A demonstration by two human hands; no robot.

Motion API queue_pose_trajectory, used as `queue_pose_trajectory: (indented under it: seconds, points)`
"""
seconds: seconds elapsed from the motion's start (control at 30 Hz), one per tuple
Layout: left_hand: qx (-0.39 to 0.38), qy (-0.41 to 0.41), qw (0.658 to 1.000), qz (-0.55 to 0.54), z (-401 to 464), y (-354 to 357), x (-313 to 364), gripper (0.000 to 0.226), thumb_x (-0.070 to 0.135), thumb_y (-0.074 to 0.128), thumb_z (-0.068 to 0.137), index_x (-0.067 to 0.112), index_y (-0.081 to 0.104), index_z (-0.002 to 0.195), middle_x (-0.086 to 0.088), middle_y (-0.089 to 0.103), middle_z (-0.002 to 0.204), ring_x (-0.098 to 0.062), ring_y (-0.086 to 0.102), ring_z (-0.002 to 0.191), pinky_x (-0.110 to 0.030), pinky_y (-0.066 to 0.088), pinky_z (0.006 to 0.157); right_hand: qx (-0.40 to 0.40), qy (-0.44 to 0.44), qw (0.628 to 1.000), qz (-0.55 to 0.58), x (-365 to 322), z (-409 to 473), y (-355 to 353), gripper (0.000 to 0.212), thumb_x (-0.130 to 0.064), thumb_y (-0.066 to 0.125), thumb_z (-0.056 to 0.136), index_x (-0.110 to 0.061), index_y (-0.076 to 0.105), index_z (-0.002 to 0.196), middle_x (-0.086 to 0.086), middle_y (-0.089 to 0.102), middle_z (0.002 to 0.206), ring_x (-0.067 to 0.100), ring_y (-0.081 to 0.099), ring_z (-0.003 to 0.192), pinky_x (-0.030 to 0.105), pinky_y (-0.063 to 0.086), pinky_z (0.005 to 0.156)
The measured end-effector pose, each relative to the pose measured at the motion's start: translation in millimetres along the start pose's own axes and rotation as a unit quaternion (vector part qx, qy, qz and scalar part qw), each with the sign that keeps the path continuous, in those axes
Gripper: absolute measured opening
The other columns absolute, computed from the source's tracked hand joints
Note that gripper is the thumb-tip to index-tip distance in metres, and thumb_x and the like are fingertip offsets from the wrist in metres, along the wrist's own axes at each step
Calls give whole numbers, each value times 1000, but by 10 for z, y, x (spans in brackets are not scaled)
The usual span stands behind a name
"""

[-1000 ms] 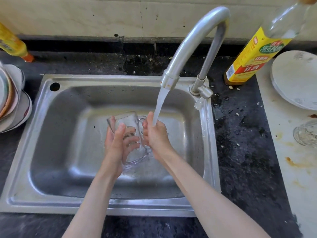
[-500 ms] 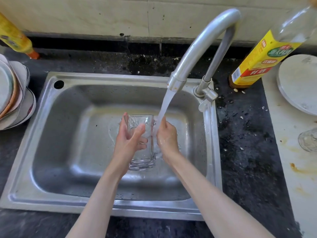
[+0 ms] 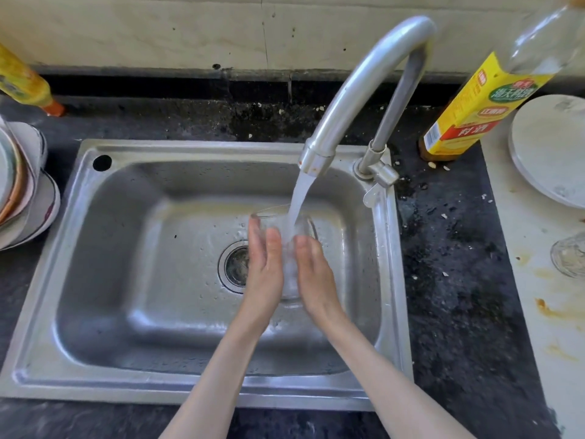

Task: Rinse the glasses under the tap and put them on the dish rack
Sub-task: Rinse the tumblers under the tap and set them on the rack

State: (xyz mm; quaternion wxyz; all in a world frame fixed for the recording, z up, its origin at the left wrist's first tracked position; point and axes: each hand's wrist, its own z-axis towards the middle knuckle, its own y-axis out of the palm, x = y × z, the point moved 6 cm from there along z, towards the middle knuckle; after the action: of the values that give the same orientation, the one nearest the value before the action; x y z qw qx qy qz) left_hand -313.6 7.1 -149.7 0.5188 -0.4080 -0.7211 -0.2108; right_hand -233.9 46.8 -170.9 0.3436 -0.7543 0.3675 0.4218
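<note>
The glass [image 3: 286, 236] sits upright between both hands over the sink [image 3: 126, 191], its mouth right under the tap [image 3: 354, 99], with the stream of water [image 3: 299, 198] falling into it. The left hand [image 3: 264, 264] lies flat against its left side, fingers straight; the right hand [image 3: 311, 270] presses the other side the same way. A moment ago the left fingers were wrapped around it and it stood left of the stream. Another glass [image 3: 569, 255] waits on the counter [image 3: 443, 280] at right.
</note>
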Motion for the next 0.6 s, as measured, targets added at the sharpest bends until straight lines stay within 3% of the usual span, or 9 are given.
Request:
queue_pose_trajectory:
  seconds: [0.07, 0.13, 0.27, 0.33, 0.43, 0.5, 0.6]
  points:
    - [-10, 14, 999, 32, -49, 34, 16, 52, 31, 24, 98, 24, 5, 146, 13, 7, 154, 6, 8, 137, -2, 10, 105, -20, 33, 998, 51, 53, 74, -37, 73, -77, 18, 82, -24, 58, 113, -11, 63, 111, 8, 58, 107, 34, 44, 96]
    - [-21, 33, 999, 35, -13, 62, 92, 53, 35, 29, 97, 25, 12, 146, 10, 13, 155, -2, 13, 140, -18, 13, 112, -47, 79, 991, 94, 117, 124, -40, 89, -83, 14, 76, -19, 62, 114, -1, 68, 112, 12, 63, 105, 34, 49, 92]
    - [-11, 0, 1000, -7, 265, -14, 115, 60, 62, 38, 88, 21, 40, 132, -11, 42, 141, -27, 41, 130, -48, 34, 107, -54, 83, 994, 45, 54, 107, -18, 80, -65, 8, 91, -16, 70, 99, 0, 70, 105, 15, 61, 104, 34, 43, 97]
    - [-18, 9, 1000, 0, 246, 0, 138, 69, 72, 31, 82, 22, 42, 127, -7, 48, 136, -20, 45, 127, -43, 34, 108, 5, 48, 999, -12, -37, 117, -67, 69, -56, 8, 96, -21, 68, 100, 1, 66, 110, 19, 55, 110, 37, 37, 102]
    - [9, 27, 999, 32, 117, 37, 102, 63, 49, 29, 94, 7, 23, 140, 9, 55, 116, 12, 49, 106, -11, 34, 97, 13, 2, 1000, -10, -131, 130, -42, 71, -70, 12, 87, -24, 56, 116, -9, 59, 108, 14, 53, 105, 37, 40, 97]
    - [-2, 39, 998, 48, 49, 77, 42, 62, 45, 28, 97, 4, 17, 141, 13, 55, 110, 8, 53, 104, -15, 39, 97, -15, -1, 1000, 2, -120, 123, -31, 69, -74, 27, 82, -21, 48, 121, -16, 55, 101, 6, 54, 96, 32, 42, 91]
    - [-25, 52, 996, 66, -33, 100, -27, 77, 62, 26, 88, 12, 14, 146, -4, 40, 143, -15, 39, 132, -37, 29, 112, -33, 13, 997, 73, -45, 131, -52, 69, -75, 45, 75, -20, 54, 116, -7, 65, 106, 4, 61, 98, 26, 48, 86]
